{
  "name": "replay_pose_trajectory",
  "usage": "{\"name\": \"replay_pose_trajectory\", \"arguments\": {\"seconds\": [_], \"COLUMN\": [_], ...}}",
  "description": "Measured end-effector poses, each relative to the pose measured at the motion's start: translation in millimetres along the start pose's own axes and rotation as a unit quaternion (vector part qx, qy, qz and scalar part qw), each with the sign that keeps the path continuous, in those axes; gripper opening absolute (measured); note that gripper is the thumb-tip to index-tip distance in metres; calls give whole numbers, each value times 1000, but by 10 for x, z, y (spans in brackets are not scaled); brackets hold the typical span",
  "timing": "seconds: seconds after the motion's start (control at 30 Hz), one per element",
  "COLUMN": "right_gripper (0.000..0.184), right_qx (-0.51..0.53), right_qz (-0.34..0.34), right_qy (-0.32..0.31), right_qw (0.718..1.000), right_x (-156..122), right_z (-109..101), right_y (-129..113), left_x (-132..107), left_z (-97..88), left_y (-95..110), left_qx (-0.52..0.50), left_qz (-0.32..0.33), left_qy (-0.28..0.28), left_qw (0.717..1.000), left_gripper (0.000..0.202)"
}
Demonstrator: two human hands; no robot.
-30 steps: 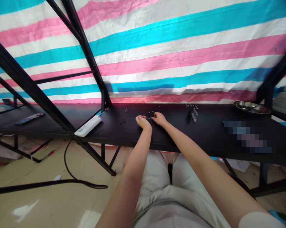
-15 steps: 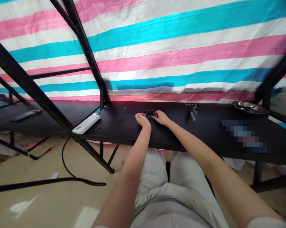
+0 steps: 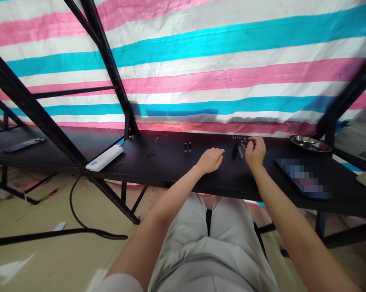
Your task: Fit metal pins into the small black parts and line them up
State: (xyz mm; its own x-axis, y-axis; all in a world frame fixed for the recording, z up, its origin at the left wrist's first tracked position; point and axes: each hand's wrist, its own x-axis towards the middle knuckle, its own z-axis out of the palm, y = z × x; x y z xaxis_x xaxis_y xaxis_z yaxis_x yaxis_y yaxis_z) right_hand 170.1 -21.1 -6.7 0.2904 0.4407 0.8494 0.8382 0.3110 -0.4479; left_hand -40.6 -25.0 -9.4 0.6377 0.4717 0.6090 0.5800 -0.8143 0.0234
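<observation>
My left hand (image 3: 211,159) rests low over the black tabletop (image 3: 167,162), fingers stretched out to the right, holding nothing that shows. To its left, two small black cylinders (image 3: 187,147) with pale ends stand side by side. My right hand (image 3: 255,152) has its fingers curled together beside a group of small clear pieces (image 3: 241,149). Whatever its fingertips hold, if anything, is hidden. Some small dark pieces (image 3: 235,149) lie just left of the clear ones. Behind them runs a row of tiny whitish bits (image 3: 238,137).
A shiny metal dish (image 3: 311,144) sits at the back right, with a phone-like slab (image 3: 303,178), its face blurred, in front. At left are a white power-bank-like block (image 3: 104,158) and a black frame post (image 3: 110,65). Thin black scraps (image 3: 151,154) lie nearby.
Both hands have left the two black cylinders and moved right. My right hand has gone farthest, reaching the clear pieces. The view has shifted slightly.
</observation>
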Motion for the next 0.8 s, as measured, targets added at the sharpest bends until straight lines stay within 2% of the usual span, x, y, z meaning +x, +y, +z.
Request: {"name": "replay_pose_trajectory", "arguments": {"seconds": [0.07, 0.13, 0.2, 0.27, 0.37, 0.5, 0.63, 0.8], "right_gripper": [24, 27, 30, 33, 34, 33, 35, 38], "right_qx": [-65, -126, -169, -195, -215, -230, -226, -207], "right_qz": [120, 217, 264, 270, 257, 243, 236, 241], "right_qy": [-13, -82, -158, -206, -240, -271, -309, -353], "right_qw": [991, 965, 936, 920, 911, 903, 893, 880], "right_x": [5, -6, -28, -52, -78, -86, -91, -107], "right_z": [-46, -76, -93, -101, -103, -110, -112, -73], "right_y": [169, 262, 290, 275, 227, 205, 251, 336], "left_x": [123, 244, 349, 429, 505, 548, 549, 454], "left_z": [95, 196, 291, 376, 483, 549, 482, 319], "left_y": [79, 167, 255, 326, 376, 372, 337, 186], "left_qx": [23, 39, 44, 46, 46, 60, 78, 35], "left_qz": [-28, -63, -91, -114, -131, -111, -78, -58], "left_qy": [-42, -64, -80, -96, -124, -118, -82, -74], "left_qw": [998, 995, 992, 988, 983, 985, 991, 995], "left_gripper": [39, 48, 52, 53, 51, 43, 26, 21]}}
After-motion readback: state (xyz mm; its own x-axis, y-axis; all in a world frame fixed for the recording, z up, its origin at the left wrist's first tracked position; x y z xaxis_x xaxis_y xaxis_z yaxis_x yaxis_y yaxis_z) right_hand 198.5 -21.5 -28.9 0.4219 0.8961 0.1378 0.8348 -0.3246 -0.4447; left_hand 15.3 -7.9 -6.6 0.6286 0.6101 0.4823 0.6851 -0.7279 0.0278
